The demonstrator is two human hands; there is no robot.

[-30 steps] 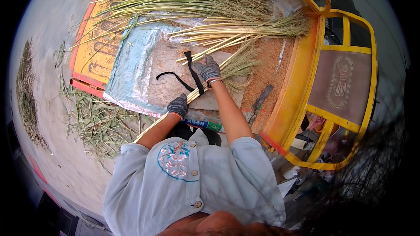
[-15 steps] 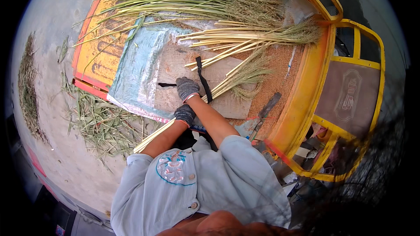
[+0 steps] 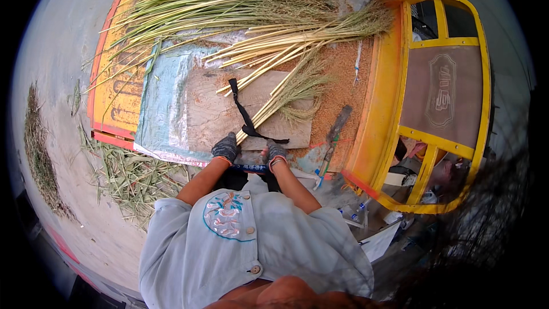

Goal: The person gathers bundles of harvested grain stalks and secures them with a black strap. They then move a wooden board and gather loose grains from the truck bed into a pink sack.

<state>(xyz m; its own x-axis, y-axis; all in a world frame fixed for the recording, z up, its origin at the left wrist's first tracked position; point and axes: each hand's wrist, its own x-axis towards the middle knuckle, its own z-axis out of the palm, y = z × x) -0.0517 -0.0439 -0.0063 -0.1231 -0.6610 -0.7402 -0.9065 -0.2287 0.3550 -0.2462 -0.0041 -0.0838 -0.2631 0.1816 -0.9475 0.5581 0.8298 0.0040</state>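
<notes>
My left hand (image 3: 226, 147), in a dark grey knit glove, is closed around the lower ends of a small bundle of pale stalks (image 3: 262, 115). The bundle slants up and right over a wooden board (image 3: 214, 100), its feathery seed heads (image 3: 303, 88) at the far end. A black strap (image 3: 242, 111) lies across the stalks, with one end up the board and the other bent toward the right. My right hand (image 3: 275, 153), gloved too, is beside the board's near edge just below that strap end. Its fingers are curled; what they hold, if anything, is hidden.
Beyond the board lie a trimmed stalk bundle (image 3: 280, 43) and a large heap of greener stalks (image 3: 194, 0). Reddish grain (image 3: 346, 74) covers the bed at right, with a dark-bladed tool (image 3: 338, 126) on it. A yellow metal frame (image 3: 380, 109) borders the right; cut leaves (image 3: 137, 177) litter the ground.
My right hand has left the middle of the bundle and come nearer, to the right. My left hand has shifted slightly left. The stalk ends no longer stick out past my left forearm.
</notes>
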